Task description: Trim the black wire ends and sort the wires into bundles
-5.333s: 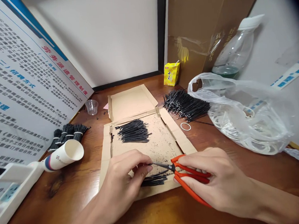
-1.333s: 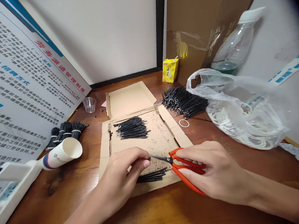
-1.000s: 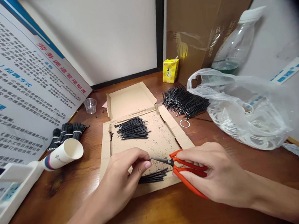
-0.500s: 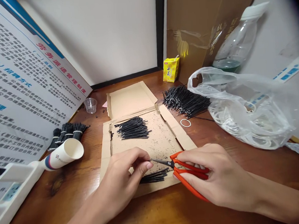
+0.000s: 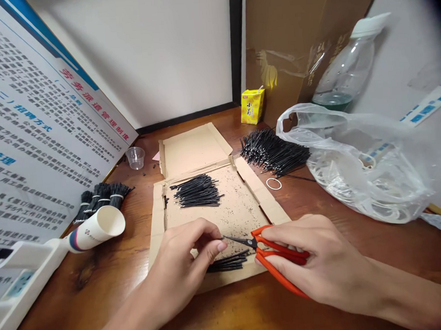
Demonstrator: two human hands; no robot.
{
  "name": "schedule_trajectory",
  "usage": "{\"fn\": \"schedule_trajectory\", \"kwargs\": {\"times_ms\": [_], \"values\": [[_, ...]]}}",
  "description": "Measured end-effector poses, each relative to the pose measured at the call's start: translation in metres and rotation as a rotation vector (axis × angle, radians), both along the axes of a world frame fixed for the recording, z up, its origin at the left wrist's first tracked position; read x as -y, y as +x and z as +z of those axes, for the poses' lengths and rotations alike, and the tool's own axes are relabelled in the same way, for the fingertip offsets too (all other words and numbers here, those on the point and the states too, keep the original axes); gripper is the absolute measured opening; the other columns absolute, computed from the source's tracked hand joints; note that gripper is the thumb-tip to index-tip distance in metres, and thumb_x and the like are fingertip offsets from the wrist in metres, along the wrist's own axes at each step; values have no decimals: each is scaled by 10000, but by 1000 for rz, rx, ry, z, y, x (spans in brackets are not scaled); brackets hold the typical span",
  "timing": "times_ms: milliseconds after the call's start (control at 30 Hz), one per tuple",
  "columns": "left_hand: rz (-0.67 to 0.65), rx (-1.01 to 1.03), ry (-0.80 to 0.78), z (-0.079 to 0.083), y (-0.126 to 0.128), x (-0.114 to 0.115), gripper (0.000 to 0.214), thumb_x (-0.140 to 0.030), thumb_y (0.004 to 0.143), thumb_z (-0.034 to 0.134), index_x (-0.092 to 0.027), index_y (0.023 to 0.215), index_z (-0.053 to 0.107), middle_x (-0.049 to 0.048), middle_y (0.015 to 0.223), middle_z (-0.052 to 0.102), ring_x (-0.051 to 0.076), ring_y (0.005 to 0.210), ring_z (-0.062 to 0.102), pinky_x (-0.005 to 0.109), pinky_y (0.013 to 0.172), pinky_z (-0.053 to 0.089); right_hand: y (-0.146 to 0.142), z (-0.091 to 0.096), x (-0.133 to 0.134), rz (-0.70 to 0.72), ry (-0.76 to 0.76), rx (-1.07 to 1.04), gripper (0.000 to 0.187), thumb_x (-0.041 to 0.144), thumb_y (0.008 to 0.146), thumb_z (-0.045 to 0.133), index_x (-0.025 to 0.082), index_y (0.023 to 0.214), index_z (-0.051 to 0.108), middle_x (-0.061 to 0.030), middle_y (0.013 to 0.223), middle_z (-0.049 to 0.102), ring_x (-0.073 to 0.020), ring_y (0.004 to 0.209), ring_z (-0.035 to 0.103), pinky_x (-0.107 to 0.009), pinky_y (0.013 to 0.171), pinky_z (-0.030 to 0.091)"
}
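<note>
My right hand (image 5: 319, 263) is wrapped round orange-handled scissors (image 5: 281, 253). Their narrow dark blades look almost closed and reach left to the fingertips of my left hand (image 5: 192, 256). Thumb and forefinger of that hand are pinched together at the blade tips; whatever is between them is too small and hidden to make out. Just below the blades, a few short black wires (image 5: 230, 261) lie on the near side of an opened cardboard box (image 5: 205, 219). Farther back in the box is a larger pile of black wires (image 5: 197, 191). Dark crumbs are scattered over the cardboard.
A heap of longer black wires (image 5: 275, 151) lies right of the box, near a white ring (image 5: 273, 183) and a plastic bag (image 5: 371, 185) of white rings. On the left are tied wire bundles (image 5: 103, 194), a paper cup (image 5: 97, 228) and a clear cup (image 5: 135, 158).
The view has shifted slightly, so the surroundings sit a little lower in the picture. Both hands and the scissors keep almost the same pose.
</note>
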State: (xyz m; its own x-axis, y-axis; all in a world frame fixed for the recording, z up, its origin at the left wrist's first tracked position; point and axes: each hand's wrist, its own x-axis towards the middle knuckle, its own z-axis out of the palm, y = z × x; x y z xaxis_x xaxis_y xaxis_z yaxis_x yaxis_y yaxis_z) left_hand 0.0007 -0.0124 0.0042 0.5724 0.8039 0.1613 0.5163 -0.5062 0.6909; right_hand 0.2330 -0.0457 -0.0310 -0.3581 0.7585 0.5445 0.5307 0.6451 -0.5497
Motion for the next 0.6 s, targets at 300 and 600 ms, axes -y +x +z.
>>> {"fn": "schedule_trajectory", "kwargs": {"times_ms": [300,600], "values": [[4,-147,404,-21,-1,-32,108,-105,920,572,-155,825,586,8,739,600,131,659,538,254,606,437,2,-8,-4,-81,43,-27,88,180,873,611,181,801,661,40,552,579,-77,424,409,-227,450,351],[65,-236,411,-31,-9,-35,82,-82,904,559,-154,875,587,42,886,619,159,747,563,293,659,467,1,-6,-4,-84,43,-38,103,173,877,605,172,789,658,9,629,657,-81,454,492,-229,470,375]]}}
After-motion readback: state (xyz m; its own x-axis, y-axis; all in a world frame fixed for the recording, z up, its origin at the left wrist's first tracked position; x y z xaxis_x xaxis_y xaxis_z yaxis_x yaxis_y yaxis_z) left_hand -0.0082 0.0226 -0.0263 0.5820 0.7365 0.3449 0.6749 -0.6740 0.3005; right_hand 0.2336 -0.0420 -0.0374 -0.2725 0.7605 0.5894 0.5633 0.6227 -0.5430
